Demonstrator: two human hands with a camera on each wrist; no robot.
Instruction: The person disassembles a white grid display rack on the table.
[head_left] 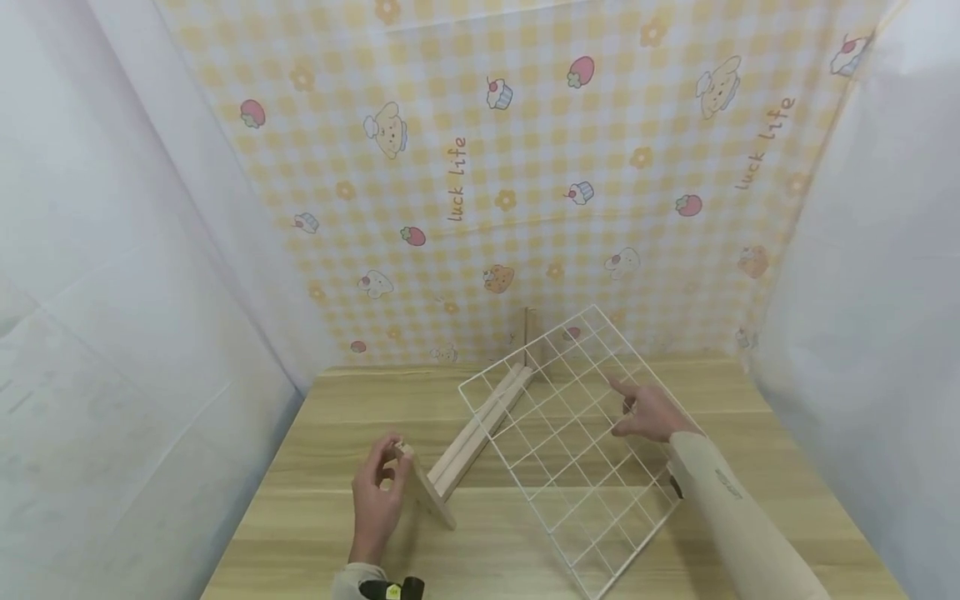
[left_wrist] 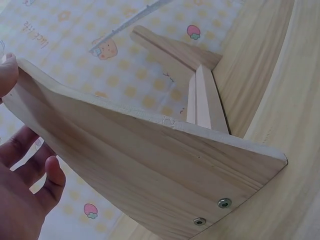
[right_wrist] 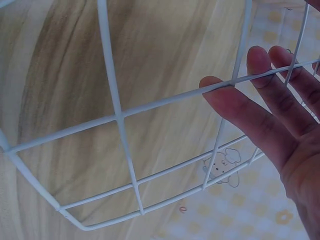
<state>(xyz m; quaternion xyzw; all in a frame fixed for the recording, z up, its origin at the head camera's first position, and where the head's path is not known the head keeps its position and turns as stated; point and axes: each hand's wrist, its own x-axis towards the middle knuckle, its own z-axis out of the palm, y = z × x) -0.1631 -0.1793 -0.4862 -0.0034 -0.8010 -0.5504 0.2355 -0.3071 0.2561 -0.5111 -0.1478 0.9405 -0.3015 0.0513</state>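
A wooden stand lies on the table, its two side panels joined by a pair of long bars [head_left: 480,433]. My left hand [head_left: 378,492] holds the upper end of the near side panel [left_wrist: 125,150] between thumb and fingers. Two metal bolts [left_wrist: 224,203] show low on that panel. The far side panel [left_wrist: 175,50] stands by the patterned cloth. My right hand [head_left: 648,412] holds a white wire grid [head_left: 551,479], tilted beside the stand, with thumb and fingers at its wires [right_wrist: 165,102]. One grid corner overlaps the stand's bars in the head view.
The wood-grain table [head_left: 330,425] backs onto a yellow checked cloth [head_left: 525,167] with printed cartoons. White sheets hang at the left [head_left: 112,333] and right [head_left: 862,250].
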